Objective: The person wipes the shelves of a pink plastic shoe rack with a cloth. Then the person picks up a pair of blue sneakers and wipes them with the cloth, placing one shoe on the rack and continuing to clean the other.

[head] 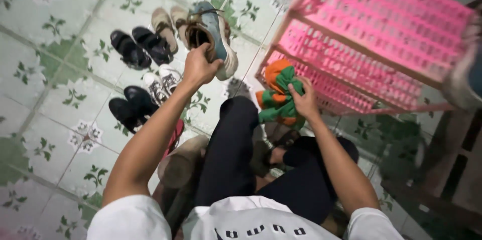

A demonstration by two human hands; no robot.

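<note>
A: Head view, upper centre: left hand (200, 65) clamped on the heel rim of a worn blue-and-tan sneaker (213, 37), lifted above the tiled floor (55, 94).

B: And right of centre?

A: Right hand (304, 100) closed on an orange-and-green cloth (277, 97), pressed against the lower edge of the pink slatted shoe rack (371, 34).

B: Around the sneaker?

A: Black sandals (140, 47) and beige shoes (168, 24) just left of it; white sneakers (163, 82) and black shoes (130, 107) below those, close to the forearm.

B: Open room?

A: Bare tiles across the left of the frame. Narrow strip of floor between sneaker and rack edge. Black-trousered knees filling the lower centre.
</note>
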